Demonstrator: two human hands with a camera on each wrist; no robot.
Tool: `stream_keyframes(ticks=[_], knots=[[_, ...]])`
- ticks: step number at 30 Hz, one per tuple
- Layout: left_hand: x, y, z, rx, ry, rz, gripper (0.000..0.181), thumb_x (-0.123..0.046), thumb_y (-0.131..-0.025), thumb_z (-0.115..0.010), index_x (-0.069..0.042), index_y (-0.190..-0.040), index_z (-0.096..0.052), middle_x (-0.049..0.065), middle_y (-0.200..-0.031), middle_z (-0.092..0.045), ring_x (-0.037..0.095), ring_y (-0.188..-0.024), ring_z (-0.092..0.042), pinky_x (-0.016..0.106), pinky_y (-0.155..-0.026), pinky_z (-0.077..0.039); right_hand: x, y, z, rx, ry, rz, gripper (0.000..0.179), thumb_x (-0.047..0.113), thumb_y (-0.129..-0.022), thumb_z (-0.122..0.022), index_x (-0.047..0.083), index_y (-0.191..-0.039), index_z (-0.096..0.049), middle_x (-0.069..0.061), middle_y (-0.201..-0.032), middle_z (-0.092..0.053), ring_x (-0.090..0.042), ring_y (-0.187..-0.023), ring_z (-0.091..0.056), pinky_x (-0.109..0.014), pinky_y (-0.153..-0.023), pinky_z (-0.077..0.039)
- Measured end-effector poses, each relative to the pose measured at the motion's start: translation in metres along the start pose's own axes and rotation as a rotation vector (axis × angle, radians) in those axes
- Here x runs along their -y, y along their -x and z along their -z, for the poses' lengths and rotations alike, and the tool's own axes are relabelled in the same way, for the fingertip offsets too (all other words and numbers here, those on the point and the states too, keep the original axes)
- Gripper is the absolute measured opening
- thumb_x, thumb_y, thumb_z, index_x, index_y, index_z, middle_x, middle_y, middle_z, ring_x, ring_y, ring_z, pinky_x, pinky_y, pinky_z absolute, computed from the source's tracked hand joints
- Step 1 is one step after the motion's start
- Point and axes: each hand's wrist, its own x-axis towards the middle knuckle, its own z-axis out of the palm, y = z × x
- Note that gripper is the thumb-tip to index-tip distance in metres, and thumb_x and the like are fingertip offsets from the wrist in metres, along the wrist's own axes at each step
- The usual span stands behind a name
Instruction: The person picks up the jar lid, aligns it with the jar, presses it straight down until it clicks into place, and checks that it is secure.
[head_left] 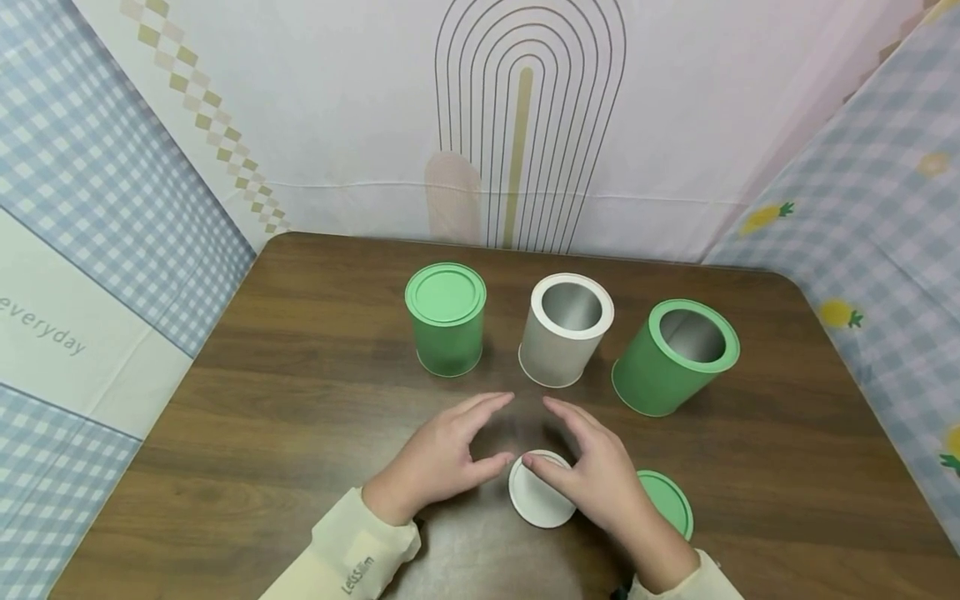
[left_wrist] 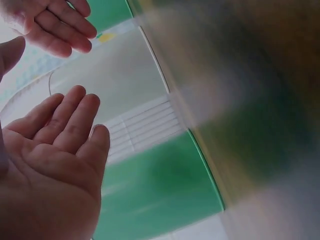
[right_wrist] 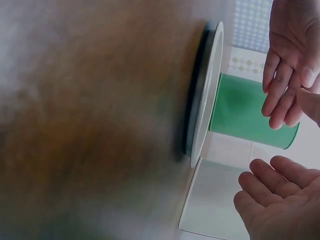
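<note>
Both hands hover over the table with fingers spread and facing each other. My left hand (head_left: 450, 454) is to the left of a round white lid (head_left: 542, 504) that lies flat on the table. From the right, my right hand (head_left: 603, 475) reaches over that lid, its thumb overlapping the rim in the head view. Nothing is between the palms in either wrist view. Beyond the fingertips stands an uncovered white can (head_left: 555, 358). A green can (head_left: 448, 340) with its lid on is to its left, and an uncovered green can (head_left: 648, 375) to its right.
A green lid (head_left: 667, 504) lies beside the right forearm, partly hidden by it. The brown wooden table (head_left: 300, 375) ends at a patterned white curtain (head_left: 337, 108) behind the cans. Checked blue cloth (head_left: 105, 167) hangs along the left, with similar cloth on the right.
</note>
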Motion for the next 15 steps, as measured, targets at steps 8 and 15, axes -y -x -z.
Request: stream_keyframes(ticks=[8, 15], knots=[[-0.004, 0.003, -0.005, 0.081, -0.066, -0.004, 0.068, -0.028, -0.086, -0.079, 0.0, -0.142, -0.053, 0.009, -0.142, -0.057, 0.022, -0.13, -0.056, 0.037, -0.107, -0.047, -0.002, 0.008, 0.004, 0.007, 0.032, 0.009, 0.068, 0.027, -0.076, -0.087, 0.004, -0.134, -0.062, -0.006, -0.134, -0.064, -0.026, -0.124, -0.061, -0.049, -0.1, -0.05], [-0.005, 0.005, -0.006, 0.138, -0.103, 0.031, 0.07, -0.031, -0.086, -0.079, -0.002, -0.143, -0.052, 0.009, -0.143, -0.056, 0.021, -0.131, -0.055, 0.038, -0.106, -0.047, -0.004, 0.017, 0.005, 0.05, 0.068, -0.002, 0.068, 0.027, -0.075, -0.088, 0.005, -0.134, -0.063, -0.006, -0.133, -0.065, -0.026, -0.123, -0.061, -0.049, -0.099, -0.051]])
